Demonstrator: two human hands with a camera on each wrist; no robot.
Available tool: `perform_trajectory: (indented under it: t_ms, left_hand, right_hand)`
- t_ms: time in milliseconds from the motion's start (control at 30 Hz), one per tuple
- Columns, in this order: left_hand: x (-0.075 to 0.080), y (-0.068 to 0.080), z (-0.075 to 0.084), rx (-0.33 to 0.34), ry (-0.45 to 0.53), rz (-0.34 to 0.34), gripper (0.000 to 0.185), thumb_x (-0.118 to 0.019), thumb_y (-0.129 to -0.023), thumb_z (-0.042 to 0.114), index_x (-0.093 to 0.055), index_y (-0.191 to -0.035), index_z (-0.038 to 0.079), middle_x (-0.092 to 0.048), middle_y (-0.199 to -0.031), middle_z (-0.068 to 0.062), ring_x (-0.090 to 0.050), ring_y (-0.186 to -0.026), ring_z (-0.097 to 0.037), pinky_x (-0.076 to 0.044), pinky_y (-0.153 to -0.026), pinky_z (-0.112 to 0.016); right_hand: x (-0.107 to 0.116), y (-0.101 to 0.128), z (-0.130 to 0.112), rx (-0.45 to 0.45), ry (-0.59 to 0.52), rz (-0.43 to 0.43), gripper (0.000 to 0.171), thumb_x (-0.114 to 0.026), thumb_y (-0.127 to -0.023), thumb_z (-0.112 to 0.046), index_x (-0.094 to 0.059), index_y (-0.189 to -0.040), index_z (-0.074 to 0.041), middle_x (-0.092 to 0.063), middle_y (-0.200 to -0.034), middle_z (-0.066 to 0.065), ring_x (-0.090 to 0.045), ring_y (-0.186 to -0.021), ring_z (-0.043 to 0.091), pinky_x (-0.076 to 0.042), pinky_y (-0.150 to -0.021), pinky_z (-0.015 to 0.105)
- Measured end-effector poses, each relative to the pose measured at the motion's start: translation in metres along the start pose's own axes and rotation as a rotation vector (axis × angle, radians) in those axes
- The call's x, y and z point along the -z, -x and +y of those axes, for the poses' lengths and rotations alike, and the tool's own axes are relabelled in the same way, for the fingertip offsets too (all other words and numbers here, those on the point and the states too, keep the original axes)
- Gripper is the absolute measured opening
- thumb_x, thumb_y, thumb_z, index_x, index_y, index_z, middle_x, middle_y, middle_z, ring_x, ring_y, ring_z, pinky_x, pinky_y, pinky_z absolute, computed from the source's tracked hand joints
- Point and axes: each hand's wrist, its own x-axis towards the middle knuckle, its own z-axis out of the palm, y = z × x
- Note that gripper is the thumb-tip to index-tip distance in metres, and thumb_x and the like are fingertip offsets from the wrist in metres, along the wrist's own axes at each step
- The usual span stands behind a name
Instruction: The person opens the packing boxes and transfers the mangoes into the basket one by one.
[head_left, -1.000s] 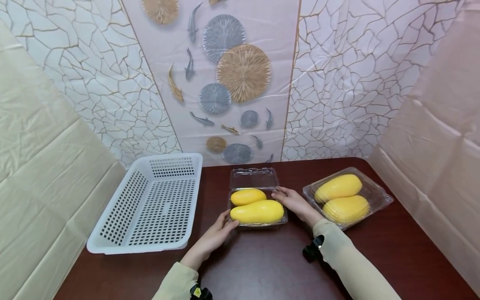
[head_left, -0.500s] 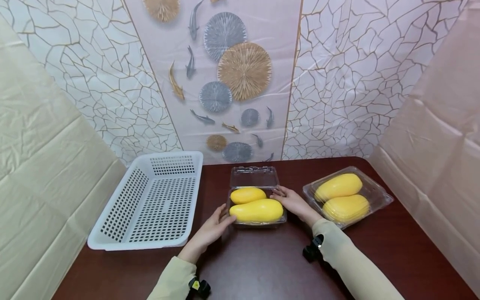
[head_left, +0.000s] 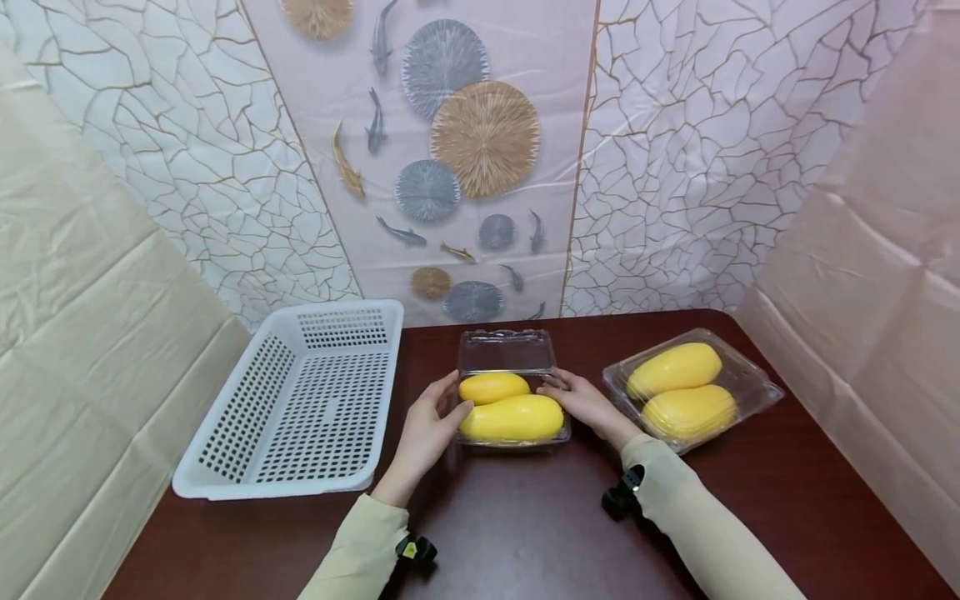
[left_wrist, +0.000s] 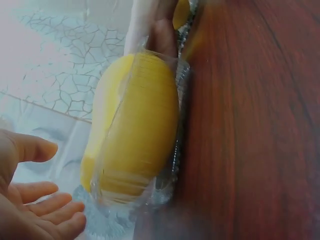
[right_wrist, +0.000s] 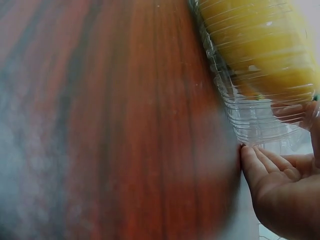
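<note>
Clamshell box (head_left: pixel 510 392), clear plastic with its lid folded back flat toward twelve o'clock, sits on the dark red table (head_left: pixel 540 525) at centre, and it holds two yellow mangoes (head_left: pixel 512 418) lying side by side.

Largest on the table is the white perforated basket (head_left: pixel 300 408) at nine o'clock, with nothing in it. Next, a second clamshell (head_left: pixel 693 387) at three o'clock holds two more mangoes, its lid seemingly down over them.

The left hand (head_left: pixel 425 435) lies at the box's left edge, fingers straight and relaxed, touching the box or the near mango but gripping nothing; the left wrist view shows it spread beside the box. The right hand (head_left: pixel 585 402) rests at the right edge near the hinge, its fingers lightly against the plastic, closed on nothing.

Thin plastic may buckle under an uneven squeeze, and the rounded fruit could roll out if the box tips.
</note>
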Motion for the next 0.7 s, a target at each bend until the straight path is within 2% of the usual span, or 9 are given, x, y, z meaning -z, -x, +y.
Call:
perform_trajectory:
  t_ms: [133, 400, 533, 700]
  left_hand:
    - [-0.003, -0.004, 0.003, -0.07, -0.038, 0.036, 0.053, -0.073, -0.092, 0.013, -0.057, -0.142, 0.004, -0.06, -0.138, -0.014, -0.056, -0.128, -0.033, -0.045, -0.105, -0.048]
    - [-0.008, -0.016, -0.002, -0.182, -0.19, 0.01, 0.049, -0.074, -0.092, 0.014, -0.061, -0.137, 0.001, -0.065, -0.127, -0.015, -0.061, -0.104, -0.032, -0.05, -0.088, -0.046]
    - [-0.013, -0.023, -0.002, -0.208, -0.253, 0.01, 0.048, -0.074, -0.091, 0.015, -0.062, -0.136, 0.002, -0.065, -0.127, -0.014, -0.062, -0.106, -0.031, -0.051, -0.09, -0.045]
    - [-0.018, -0.032, -0.001, -0.202, -0.308, -0.021, 0.05, -0.075, -0.091, 0.017, -0.061, -0.137, 0.003, -0.064, -0.129, -0.015, -0.062, -0.116, -0.031, -0.049, -0.098, -0.047]
  right_hand:
    - [-0.001, 0.0, 0.0, 0.008, 0.001, -0.002, 0.073, -0.056, -0.104, -0.027, -0.018, -0.158, 0.005, -0.036, -0.157, 0.023, -0.033, -0.145, 0.037, -0.032, -0.114, 0.051]
    - [0.0, 0.001, 0.003, 0.019, -0.01, -0.006, 0.072, -0.054, -0.105, -0.026, -0.016, -0.158, 0.005, -0.035, -0.157, 0.024, -0.031, -0.146, 0.038, -0.031, -0.115, 0.052]
    - [-0.001, 0.002, 0.003, 0.023, -0.024, -0.008, 0.07, -0.052, -0.106, -0.024, -0.016, -0.158, 0.006, -0.034, -0.157, 0.025, -0.033, -0.145, 0.038, -0.032, -0.114, 0.051]
    - [-0.001, 0.001, 0.003, 0.021, -0.029, -0.001, 0.07, -0.053, -0.105, -0.024, -0.017, -0.158, 0.006, -0.035, -0.157, 0.025, -0.033, -0.145, 0.037, -0.033, -0.114, 0.051]
